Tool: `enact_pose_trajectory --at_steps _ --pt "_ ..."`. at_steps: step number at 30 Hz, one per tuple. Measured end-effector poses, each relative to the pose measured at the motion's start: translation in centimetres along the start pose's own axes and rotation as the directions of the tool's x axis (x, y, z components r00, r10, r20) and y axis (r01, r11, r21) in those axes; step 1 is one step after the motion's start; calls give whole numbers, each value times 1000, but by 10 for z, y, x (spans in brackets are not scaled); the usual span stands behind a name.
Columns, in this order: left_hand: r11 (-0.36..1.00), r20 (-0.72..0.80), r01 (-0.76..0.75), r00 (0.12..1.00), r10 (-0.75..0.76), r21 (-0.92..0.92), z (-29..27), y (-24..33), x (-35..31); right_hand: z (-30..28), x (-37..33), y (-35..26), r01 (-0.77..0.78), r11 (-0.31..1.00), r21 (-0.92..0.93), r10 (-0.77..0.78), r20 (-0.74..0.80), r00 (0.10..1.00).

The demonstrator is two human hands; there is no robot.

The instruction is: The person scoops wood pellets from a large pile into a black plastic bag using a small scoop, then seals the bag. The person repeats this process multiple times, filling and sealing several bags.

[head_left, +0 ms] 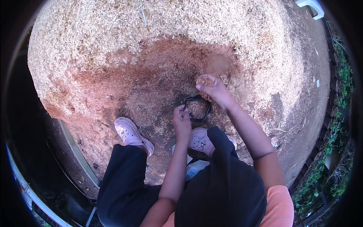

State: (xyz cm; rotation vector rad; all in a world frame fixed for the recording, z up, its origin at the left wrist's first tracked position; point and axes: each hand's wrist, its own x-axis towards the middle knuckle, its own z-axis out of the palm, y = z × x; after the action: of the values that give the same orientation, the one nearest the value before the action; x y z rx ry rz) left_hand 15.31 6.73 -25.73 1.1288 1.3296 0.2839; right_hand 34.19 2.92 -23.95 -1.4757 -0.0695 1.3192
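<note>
My left hand [182, 120] pinches the near left rim of a small black plastic bag [208, 110], whose mouth is spread in a ring. Pale brown husk [197, 108] shows inside that ring. Just beyond the bag's far right side, my right hand [217, 92] is curled around a handful of brown husk [205, 81], some of it spilling below the palm. The bag sits low in front of my right pink clog [199, 141]; its lower part is hard to make out.
Loose pale husk [181, 20] covers the ground ahead, with a browner dug-out patch [162, 56] nearer. My left pink clog [128, 130] rests on the husk. A straight edging strip [79, 153] borders the left. Green vines [342, 90] and a white plastic leg [317, 8] are at right.
</note>
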Motion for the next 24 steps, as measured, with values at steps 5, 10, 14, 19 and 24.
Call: enact_pose_trajectory --at_steps 5,10,14,19,24 --pt "1000 10 -17 1000 17 1 -4 -4 2 27 -28 24 219 961 171 -246 159 956" --pt "994 12 -82 997 82 70 -8 -14 6 24 -30 50 590 744 -315 -521 280 806" --pt "982 4 -187 982 186 27 -5 -16 5 19 -34 55 652 484 -584 -570 354 741" --pt "968 21 -224 975 223 115 -6 -5 1 16 -40 42 566 163 -808 -555 399 730" --pt "989 14 -119 993 118 84 -4 3 -1 18 -48 29 273 268 -924 -636 43 770"
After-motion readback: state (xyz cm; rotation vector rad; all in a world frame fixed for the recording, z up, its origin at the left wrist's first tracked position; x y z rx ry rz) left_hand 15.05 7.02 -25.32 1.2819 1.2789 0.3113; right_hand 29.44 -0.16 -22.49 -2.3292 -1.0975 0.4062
